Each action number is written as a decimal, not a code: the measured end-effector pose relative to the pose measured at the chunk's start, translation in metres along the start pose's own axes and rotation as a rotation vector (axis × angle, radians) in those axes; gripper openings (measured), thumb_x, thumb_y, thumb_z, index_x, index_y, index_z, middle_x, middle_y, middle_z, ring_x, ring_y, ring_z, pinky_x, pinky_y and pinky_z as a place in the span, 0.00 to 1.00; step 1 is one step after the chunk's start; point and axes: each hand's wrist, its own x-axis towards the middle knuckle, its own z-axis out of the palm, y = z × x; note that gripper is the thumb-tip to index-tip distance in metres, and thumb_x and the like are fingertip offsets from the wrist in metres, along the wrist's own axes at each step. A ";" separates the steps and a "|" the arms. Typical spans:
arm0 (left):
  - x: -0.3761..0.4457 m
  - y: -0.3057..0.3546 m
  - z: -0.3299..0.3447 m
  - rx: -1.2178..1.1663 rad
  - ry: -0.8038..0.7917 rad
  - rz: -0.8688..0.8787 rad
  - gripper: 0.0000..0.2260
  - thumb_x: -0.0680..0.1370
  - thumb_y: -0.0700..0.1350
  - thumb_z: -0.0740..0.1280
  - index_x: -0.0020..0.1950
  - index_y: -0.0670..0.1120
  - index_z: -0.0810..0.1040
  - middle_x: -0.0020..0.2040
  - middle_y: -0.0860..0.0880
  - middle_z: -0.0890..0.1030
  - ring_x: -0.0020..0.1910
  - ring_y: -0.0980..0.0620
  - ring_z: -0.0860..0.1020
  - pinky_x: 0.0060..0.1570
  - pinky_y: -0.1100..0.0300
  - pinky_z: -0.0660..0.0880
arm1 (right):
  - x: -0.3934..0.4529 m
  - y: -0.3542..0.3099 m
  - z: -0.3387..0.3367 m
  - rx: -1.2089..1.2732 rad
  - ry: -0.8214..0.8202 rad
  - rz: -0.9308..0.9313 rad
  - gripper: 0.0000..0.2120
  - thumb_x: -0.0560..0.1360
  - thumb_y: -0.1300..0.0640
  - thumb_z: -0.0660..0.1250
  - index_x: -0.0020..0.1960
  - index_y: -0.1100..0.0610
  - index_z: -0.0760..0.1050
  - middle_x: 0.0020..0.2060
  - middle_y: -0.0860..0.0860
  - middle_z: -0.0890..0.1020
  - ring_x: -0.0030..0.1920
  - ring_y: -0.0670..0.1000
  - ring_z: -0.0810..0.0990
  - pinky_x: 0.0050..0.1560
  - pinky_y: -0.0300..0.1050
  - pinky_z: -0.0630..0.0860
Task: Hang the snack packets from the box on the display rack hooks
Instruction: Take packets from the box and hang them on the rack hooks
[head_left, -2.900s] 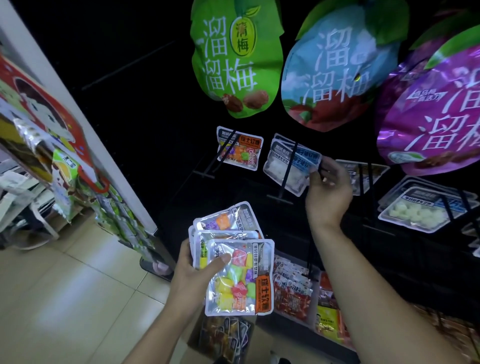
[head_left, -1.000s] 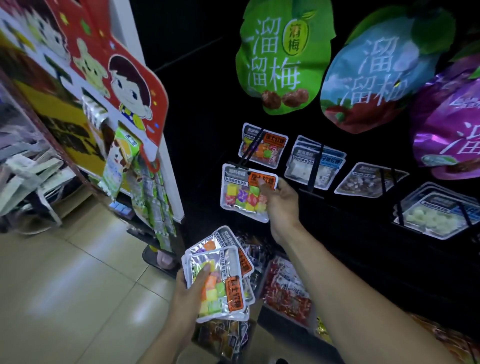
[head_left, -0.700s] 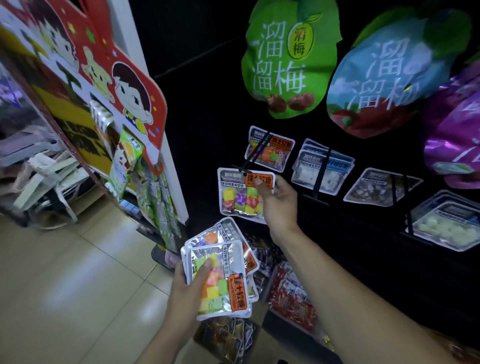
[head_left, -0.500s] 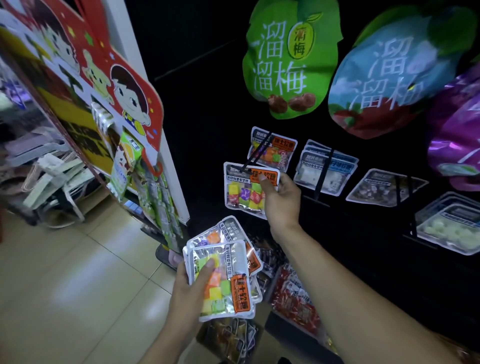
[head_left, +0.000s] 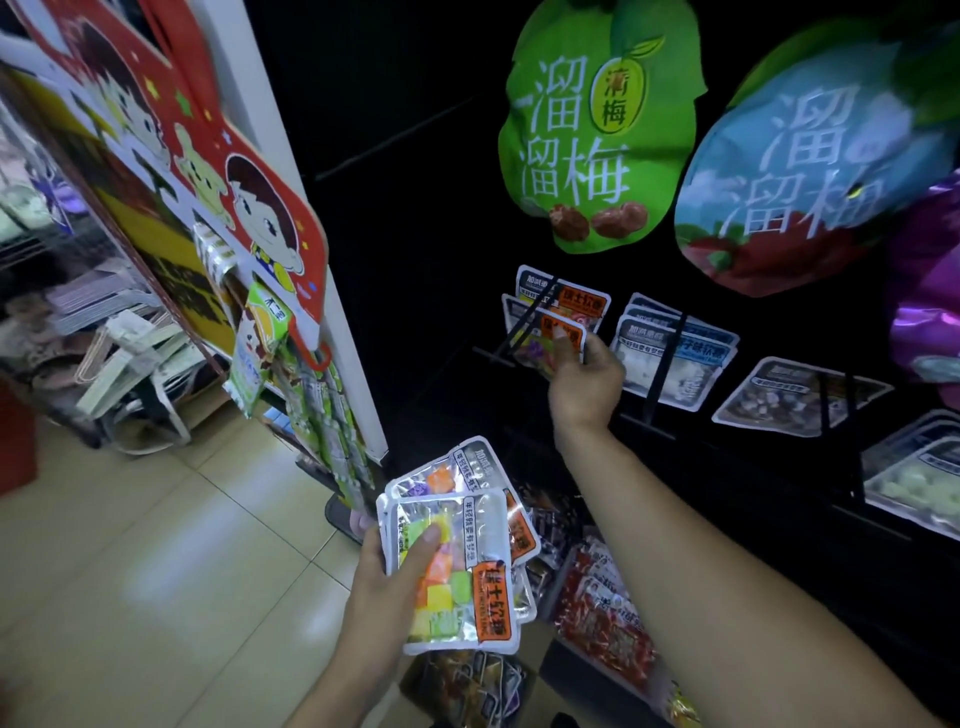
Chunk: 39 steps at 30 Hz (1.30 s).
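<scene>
My left hand (head_left: 387, 577) grips a fanned stack of clear candy packets (head_left: 457, 566) with orange labels and coloured cubes, thumb on the front one. My right hand (head_left: 584, 382) pinches one such packet (head_left: 550, 338) by its right edge, holding it on the black hook (head_left: 530, 317) of the dark display rack. Another packet of the same kind (head_left: 576, 301) hangs just behind it on that hook. The box is not clearly visible.
Blue-label packets (head_left: 675, 353) hang on the neighbouring hook, more packets (head_left: 789, 395) further right. Big green (head_left: 597, 130), blue (head_left: 810, 171) and purple bags hang above. A red cartoon stand (head_left: 218, 171) with hanging goods is at left. Red snack packs (head_left: 602, 613) lie below.
My right hand has lifted the single packet up and to the right, from below the hook onto it, in front of the hanging packet. The left hand still holds the stack.
</scene>
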 end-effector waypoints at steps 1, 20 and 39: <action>0.001 0.000 -0.002 0.001 -0.006 0.001 0.30 0.69 0.53 0.73 0.70 0.53 0.72 0.53 0.45 0.88 0.44 0.40 0.88 0.39 0.48 0.85 | 0.007 0.001 0.002 -0.027 0.030 -0.021 0.07 0.81 0.57 0.68 0.48 0.58 0.82 0.39 0.47 0.83 0.43 0.48 0.82 0.51 0.47 0.78; 0.012 0.002 0.021 0.041 -0.022 0.073 0.19 0.70 0.58 0.73 0.60 0.60 0.76 0.50 0.55 0.88 0.48 0.49 0.88 0.49 0.50 0.83 | -0.156 0.010 -0.095 -0.516 -0.467 0.089 0.22 0.64 0.30 0.74 0.48 0.43 0.76 0.50 0.39 0.77 0.50 0.39 0.79 0.47 0.34 0.76; 0.009 -0.010 0.024 0.012 -0.011 0.050 0.11 0.79 0.52 0.71 0.59 0.62 0.76 0.53 0.58 0.87 0.52 0.54 0.86 0.51 0.51 0.80 | -0.132 0.000 -0.123 0.011 -0.115 0.494 0.10 0.74 0.53 0.76 0.52 0.57 0.84 0.46 0.57 0.88 0.44 0.59 0.87 0.46 0.54 0.82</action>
